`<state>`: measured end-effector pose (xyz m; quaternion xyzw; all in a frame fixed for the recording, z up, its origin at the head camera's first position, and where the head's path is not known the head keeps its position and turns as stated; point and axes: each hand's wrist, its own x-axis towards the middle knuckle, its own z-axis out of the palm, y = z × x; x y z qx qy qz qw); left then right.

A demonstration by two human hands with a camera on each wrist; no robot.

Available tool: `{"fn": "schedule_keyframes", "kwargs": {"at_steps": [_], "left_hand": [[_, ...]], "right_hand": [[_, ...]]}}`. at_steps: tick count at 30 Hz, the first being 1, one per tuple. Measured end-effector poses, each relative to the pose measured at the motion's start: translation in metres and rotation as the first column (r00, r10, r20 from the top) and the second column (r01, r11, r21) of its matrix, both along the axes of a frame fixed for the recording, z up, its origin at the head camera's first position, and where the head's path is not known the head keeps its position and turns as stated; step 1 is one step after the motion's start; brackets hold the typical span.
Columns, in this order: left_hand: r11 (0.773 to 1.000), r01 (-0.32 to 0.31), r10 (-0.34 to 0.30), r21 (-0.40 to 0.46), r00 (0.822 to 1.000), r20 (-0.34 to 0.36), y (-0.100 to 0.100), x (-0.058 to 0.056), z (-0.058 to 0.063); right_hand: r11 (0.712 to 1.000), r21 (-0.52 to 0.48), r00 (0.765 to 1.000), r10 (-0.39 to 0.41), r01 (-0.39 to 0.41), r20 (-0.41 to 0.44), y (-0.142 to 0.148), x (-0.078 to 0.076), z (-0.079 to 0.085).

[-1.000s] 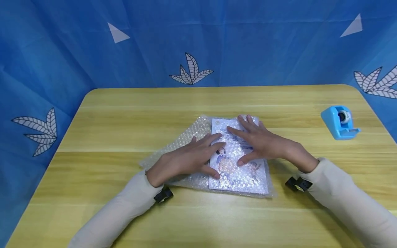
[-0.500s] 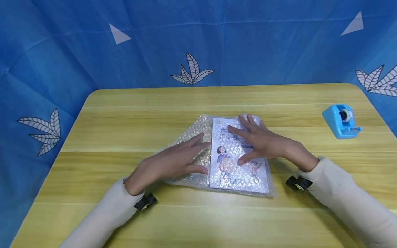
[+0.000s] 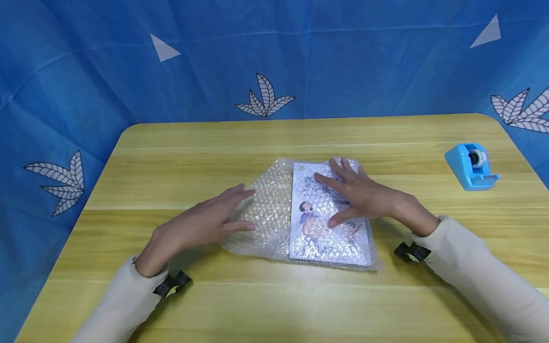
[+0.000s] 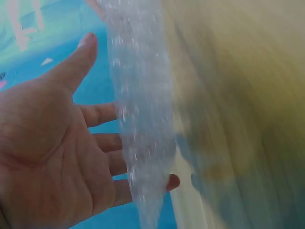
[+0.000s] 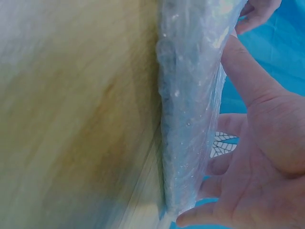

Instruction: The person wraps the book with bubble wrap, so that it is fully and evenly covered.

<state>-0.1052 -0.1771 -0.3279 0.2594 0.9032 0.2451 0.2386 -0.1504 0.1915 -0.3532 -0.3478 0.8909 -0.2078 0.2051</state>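
A white book (image 3: 319, 238) with a cartoon figure on its cover lies under clear bubble wrap (image 3: 268, 209) in the middle of the table. My right hand (image 3: 360, 193) rests on the wrapped book, fingers spread and straight. To the left, my left hand (image 3: 201, 219) is at the outer end of the bubble wrap, its fingers extended. In the left wrist view the wrap's edge (image 4: 143, 105) hides parts of those fingers; whether they touch it I cannot tell. The right wrist view shows the thick wrapped side (image 5: 190, 109) beside the right palm (image 5: 267, 157).
A blue tape dispenser (image 3: 472, 166) with a roll of tape stands at the right of the wooden table (image 3: 193, 157). Behind the table hangs a blue cloth (image 3: 214, 62) with leaf prints. Each sleeve has a small black device (image 3: 412, 252) at the wrist.
My left hand has moved left, off the book and over the bubble wrap toward its outer end. The right hand has stayed in place on the wrapped book.
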Motion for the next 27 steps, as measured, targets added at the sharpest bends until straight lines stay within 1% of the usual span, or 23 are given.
{"fn": "schedule_keyframes", "kwargs": {"at_steps": [3,10,16,22,27], "left_hand": [[1.000,-0.030,0.030,0.000,1.000,0.003,-0.009,0.001,-0.001],[0.997,-0.071,0.071,-0.010,0.997,-0.026,-0.024,0.002,-0.001],[0.996,-0.089,0.087,-0.027,0.995,-0.057,-0.029,0.001,-0.001],[0.992,-0.122,0.121,-0.029,0.992,-0.048,-0.033,0.002,-0.002],[0.991,-0.129,0.128,-0.028,0.991,-0.038,-0.035,0.002,-0.001]], "right_hand": [[1.000,0.002,1.000,-0.003,0.003,-0.002,0.000,0.000,0.000],[1.000,0.003,1.000,-0.007,0.007,0.008,0.002,0.000,0.000],[1.000,-0.006,1.000,-0.009,0.009,0.006,0.002,0.001,-0.001],[1.000,0.004,1.000,-0.014,0.014,0.014,0.001,0.000,0.000],[1.000,0.008,1.000,-0.014,0.014,0.014,0.000,0.000,0.001]]}}
